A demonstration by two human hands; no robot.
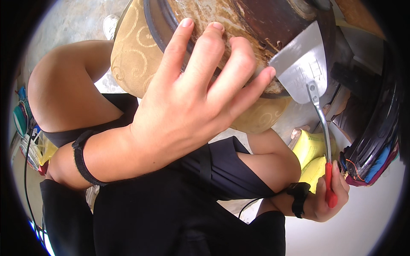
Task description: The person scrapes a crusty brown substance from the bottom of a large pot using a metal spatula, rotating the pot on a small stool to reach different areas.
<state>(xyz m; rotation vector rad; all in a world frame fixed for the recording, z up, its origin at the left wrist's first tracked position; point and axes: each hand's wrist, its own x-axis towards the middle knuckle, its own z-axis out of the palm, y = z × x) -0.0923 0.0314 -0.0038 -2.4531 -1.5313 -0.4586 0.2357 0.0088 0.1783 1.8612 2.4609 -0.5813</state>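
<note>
My left hand (192,86) is spread, palm down, over a round, dark-rimmed object (266,19) with a brown, patchy, flaking surface. Its fingers are apart and bent; whether the fingertips press on the surface cannot be told. At the right, my right hand (333,195) grips the red handle of a metal spatula (304,64). The broad blade points up, close to the little finger of my left hand, and overlaps the right edge of the round object in view. Beneath that object is a tan padded seat (134,60) with a swirl pattern.
My bare knees flank the seat. Yellow printed packages (309,150) lie on the floor at the right, near a dark, glossy item (371,140) with colored cloth beside it. Bags and a teal object (20,118) are at the far left, with a black cable (26,179). A light shoe (110,27) shows at the top left.
</note>
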